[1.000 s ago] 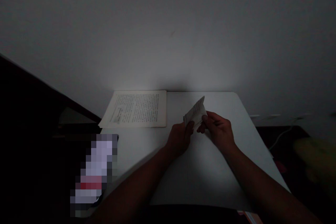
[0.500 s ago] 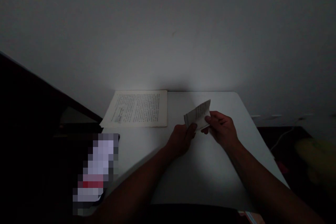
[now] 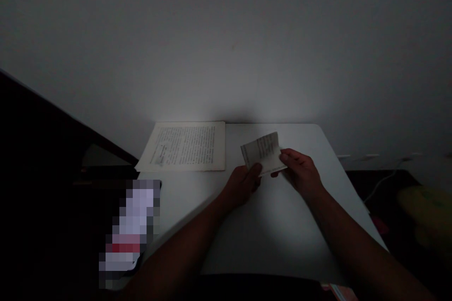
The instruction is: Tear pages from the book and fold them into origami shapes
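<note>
A small folded piece of printed paper (image 3: 265, 151) is held above the white table (image 3: 282, 235), its face tilted toward me. My left hand (image 3: 242, 186) pinches its lower left corner, thumb on the front. At the paper's right edge, my right hand (image 3: 302, 171) grips it between thumb and fingers. Part of the fingers of both hands is hidden behind the paper and the palms.
Printed sheets (image 3: 187, 148) lie flat at the table's back left, near the wall (image 3: 233, 56). A phone-like object with a blurred-out screen (image 3: 136, 221) is at the left edge. On the right, a pale cable (image 3: 381, 181) hangs beyond the table beside a dim yellowish thing (image 3: 427, 216).
The folded paper has shifted slightly left and turned, so more of its printed face shows. My left hand has moved a little left with it, while my right hand stays nearly in place.
</note>
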Tool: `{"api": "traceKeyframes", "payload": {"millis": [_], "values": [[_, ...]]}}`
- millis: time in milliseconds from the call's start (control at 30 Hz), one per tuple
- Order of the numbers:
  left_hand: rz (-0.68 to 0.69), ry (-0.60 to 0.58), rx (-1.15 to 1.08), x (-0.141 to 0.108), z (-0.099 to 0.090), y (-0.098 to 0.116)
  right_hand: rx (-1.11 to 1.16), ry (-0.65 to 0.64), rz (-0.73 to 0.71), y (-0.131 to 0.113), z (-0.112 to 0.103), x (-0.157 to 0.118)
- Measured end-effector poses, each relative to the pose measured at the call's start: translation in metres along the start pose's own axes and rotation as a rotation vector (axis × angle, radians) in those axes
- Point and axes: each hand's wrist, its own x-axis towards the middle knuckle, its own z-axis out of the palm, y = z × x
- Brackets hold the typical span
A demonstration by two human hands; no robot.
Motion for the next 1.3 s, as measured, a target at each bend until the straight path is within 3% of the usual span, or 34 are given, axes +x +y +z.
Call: {"api": "traceKeyframes", "payload": {"millis": [267, 567, 733, 933, 1033, 1133, 1300], "values": [[0.023, 0.041, 0.179, -0.001, 0.003, 0.000, -0.042, -0.088, -0.020, 0.006, 0.000, -0.002], [0.080, 0.263, 0.291, 0.001, 0.008, 0.001, -0.073, -0.053, 0.006, 0.011, 0.014, -0.002], [0.151, 0.281, 0.368, 0.002, 0.013, 0.000, -0.092, 0.081, 0.009, 0.009, 0.031, -0.006], [0.118, 0.318, 0.353, 0.004, 0.014, -0.001, -0.106, 0.304, -0.118, 0.011, 0.022, -0.002], [0.123, 0.314, 0.351, 0.004, 0.014, -0.003, -0.076, 0.342, -0.120, 0.010, 0.019, -0.001], [0.127, 0.322, 0.339, 0.004, 0.013, -0.005, -0.019, 0.289, -0.105, 0.010, 0.021, -0.001], [0.127, 0.330, 0.337, 0.003, 0.012, -0.002, 0.100, 0.010, 0.011, 0.016, 0.029, -0.005]]}}
